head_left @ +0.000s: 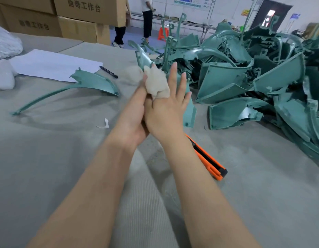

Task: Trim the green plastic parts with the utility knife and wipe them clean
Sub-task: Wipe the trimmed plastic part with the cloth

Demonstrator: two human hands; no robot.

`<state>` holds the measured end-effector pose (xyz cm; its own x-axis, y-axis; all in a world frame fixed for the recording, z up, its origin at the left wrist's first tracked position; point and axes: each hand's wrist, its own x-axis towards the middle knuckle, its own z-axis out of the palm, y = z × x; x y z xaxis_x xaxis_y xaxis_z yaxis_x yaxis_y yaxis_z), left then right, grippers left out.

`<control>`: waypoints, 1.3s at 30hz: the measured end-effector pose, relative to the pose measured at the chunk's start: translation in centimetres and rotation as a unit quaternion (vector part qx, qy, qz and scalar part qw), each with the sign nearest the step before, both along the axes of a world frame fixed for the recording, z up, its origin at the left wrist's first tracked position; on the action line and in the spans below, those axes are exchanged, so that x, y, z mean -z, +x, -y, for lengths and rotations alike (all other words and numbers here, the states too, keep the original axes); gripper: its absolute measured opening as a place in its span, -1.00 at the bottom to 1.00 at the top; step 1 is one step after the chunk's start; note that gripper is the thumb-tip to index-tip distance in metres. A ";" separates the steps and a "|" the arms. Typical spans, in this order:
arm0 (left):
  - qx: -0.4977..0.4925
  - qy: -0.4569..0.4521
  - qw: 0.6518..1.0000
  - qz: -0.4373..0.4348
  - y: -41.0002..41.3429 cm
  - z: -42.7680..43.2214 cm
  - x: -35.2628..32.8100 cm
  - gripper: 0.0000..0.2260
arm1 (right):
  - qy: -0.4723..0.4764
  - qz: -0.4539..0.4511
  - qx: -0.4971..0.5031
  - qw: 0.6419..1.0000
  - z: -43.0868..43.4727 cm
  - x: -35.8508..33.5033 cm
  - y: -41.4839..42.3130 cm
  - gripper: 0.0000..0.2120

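My right hand (166, 111) is raised over the table with its fingers straight and spread. A beige cloth (157, 83) covers its index finger side. My left hand (134, 115) lies against the right one and grips the lower part of that cloth. A long green plastic part (190, 111) lies on the table right behind both hands, partly hidden by them. An orange and black utility knife (210, 163) lies on the table beside my right forearm, held by nobody. A second curved green part (94, 83) lies to the left.
A large pile of green parts (262, 72) fills the right side. White paper (53, 63), a black marker (108, 71) and a white bottle (4, 75) lie at the left. Cardboard boxes (76, 18) stand behind, and two people stand beyond the table.
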<state>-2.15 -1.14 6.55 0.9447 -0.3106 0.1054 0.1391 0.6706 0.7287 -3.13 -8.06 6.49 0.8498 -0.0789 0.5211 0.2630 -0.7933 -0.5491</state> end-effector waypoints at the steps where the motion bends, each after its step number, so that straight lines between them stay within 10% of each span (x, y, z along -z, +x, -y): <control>1: -0.014 0.014 1.000 -0.006 0.1 0.2 -0.1 -0.64 | 0.010 -0.009 0.005 1.000 0.1 0.0 0.3 -0.37; 10: 0.045 -0.151 0.984 -0.079 -0.4 -1.5 -0.2 -0.35 | -0.077 -0.010 -0.093 0.993 -0.9 2.1 -2.2 -0.40; 16: -0.060 -0.091 0.990 -0.091 0.3 -1.7 -0.5 -0.75 | -0.079 -0.007 0.012 0.997 2.1 1.9 -0.9 -0.40; 19: -0.165 -0.090 0.981 -0.049 0.7 -2.2 -0.7 -0.75 | 0.168 -0.030 0.079 0.982 4.5 1.5 -0.1 -0.51; 23: -0.251 -0.035 0.967 -0.017 0.7 -1.8 -0.7 -0.72 | 0.500 -0.100 0.061 0.858 5.2 0.0 -0.6 -0.69; 28: -0.278 0.088 0.952 0.091 0.2 0.3 -0.2 -0.86 | 0.598 -0.234 -0.142 0.753 -0.8 0.4 -1.4 -0.68; 39: -0.216 0.202 0.936 0.189 -0.4 2.1 0.8 -0.83 | 0.726 -0.002 0.018 0.688 2.2 -0.6 1.4 -0.74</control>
<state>-2.50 -3.22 5.76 0.9100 0.0049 0.4145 -0.4009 0.2647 0.8771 -1.71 -10.22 7.09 0.8348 -0.5348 -0.1311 0.2536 0.5847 -0.7706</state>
